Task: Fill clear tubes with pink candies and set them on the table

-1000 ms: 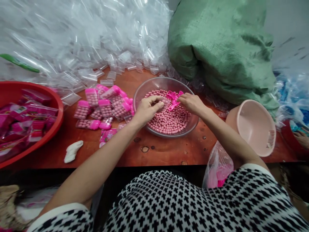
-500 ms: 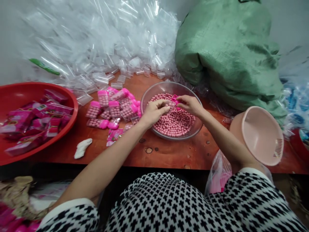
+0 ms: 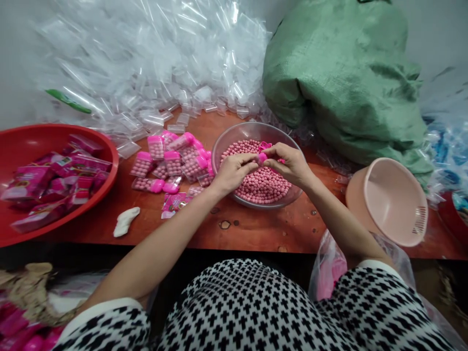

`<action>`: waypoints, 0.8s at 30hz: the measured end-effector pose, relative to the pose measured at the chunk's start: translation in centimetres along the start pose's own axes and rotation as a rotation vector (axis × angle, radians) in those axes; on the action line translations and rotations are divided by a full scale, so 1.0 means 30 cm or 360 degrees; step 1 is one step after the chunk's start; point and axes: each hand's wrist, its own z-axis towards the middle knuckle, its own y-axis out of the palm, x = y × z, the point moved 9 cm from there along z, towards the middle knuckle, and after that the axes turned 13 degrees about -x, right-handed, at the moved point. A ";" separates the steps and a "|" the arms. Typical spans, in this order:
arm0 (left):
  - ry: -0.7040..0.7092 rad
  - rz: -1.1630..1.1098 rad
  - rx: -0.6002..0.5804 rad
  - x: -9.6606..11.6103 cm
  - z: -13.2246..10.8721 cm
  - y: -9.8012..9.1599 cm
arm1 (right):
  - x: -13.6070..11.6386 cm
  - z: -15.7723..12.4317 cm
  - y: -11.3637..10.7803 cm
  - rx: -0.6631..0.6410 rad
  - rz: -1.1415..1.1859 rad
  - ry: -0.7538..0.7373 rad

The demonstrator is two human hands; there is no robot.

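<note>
Over a grey metal bowl [image 3: 268,205] of pink beads [image 3: 261,187], my two hands meet. My left hand [image 3: 234,171] pinches a small clear container, mostly hidden by the fingers. At the container's end is a bright pink cap [image 3: 262,157], held between the fingers of my right hand [image 3: 288,163]. Behind my right fingers, bright pink pieces [image 3: 264,146] lie on the beads. Left of the bowl sits a pile of bead-filled containers with pink caps [image 3: 173,163]. A pink printed packet [image 3: 174,204] lies in front of them.
At the left stands a red basin [image 3: 113,163] of pink packets. Clear empty containers [image 3: 146,63] are heaped at the back, beside a large green sack [image 3: 347,83]. A pale pink tub [image 3: 397,202] tilts at the right. A white cloth piece [image 3: 126,222] lies near the front edge.
My right hand has moved left against my left hand, with a pink cap now at the container's end. The beads in the container are now hidden by my fingers.
</note>
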 end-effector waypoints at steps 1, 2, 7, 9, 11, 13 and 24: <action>0.0006 0.0025 0.0005 0.007 -0.003 0.000 | -0.004 -0.001 0.001 -0.0016 -0.0013 -0.0012; 0.0010 0.0046 0.0013 0.014 -0.007 -0.001 | -0.010 0.000 0.002 -0.0039 -0.0040 -0.0027; 0.0009 0.0052 0.0029 0.027 -0.020 -0.003 | -0.041 0.008 0.004 -0.0096 -0.0104 -0.0052; -0.0003 -0.0035 0.0007 0.016 -0.015 -0.001 | -0.025 0.006 0.001 -0.0069 0.0056 0.0005; -0.0018 -0.0181 -0.0022 0.002 -0.005 0.002 | 0.026 -0.006 -0.008 0.0023 0.0359 0.0117; -0.0045 -0.0368 0.0014 -0.016 0.002 -0.006 | 0.105 -0.028 -0.011 0.0141 0.0708 0.0259; -0.0058 -0.0637 0.0170 -0.019 -0.003 -0.022 | 0.257 -0.058 0.231 -0.1051 -0.0655 0.0632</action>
